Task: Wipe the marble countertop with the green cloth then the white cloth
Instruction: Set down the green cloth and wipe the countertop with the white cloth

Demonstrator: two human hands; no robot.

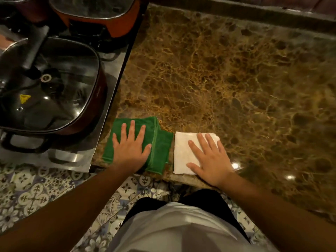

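Shirt fabric, pale grey-white [181, 228], fills the bottom of the view over dark trousers, with patterned blue-and-white floor tiles [34, 195] to either side. Two bare forearms reach forward from there to the front edge of the brown, gold-veined marble desk [227, 79].

On the folded green terry cloth [160, 142] the left hand [131, 148] lies flat, palm down, fingers spread; its grip is open and closes on nothing. This cloth sits at the near left corner of the desk, its front edge just at the desk's rim.

Just beside it, apart by a narrow strip of marble, lies the folded square white cloth [181, 151]. On its right half the right hand [209, 160] rests, palm down and fingers spread, grip likewise open, the heel of the hand reaching to the desk's front rim.

Beyond the cloths the marble runs clear to a dark raised ledge at the back. Left of the desk, on a steel stove top [109, 106], stands a dark pan with a squarish glass lid [51, 84] bearing a yellow triangle sticker; farther back stands an orange-red pot with its own glass lid [96, 13].
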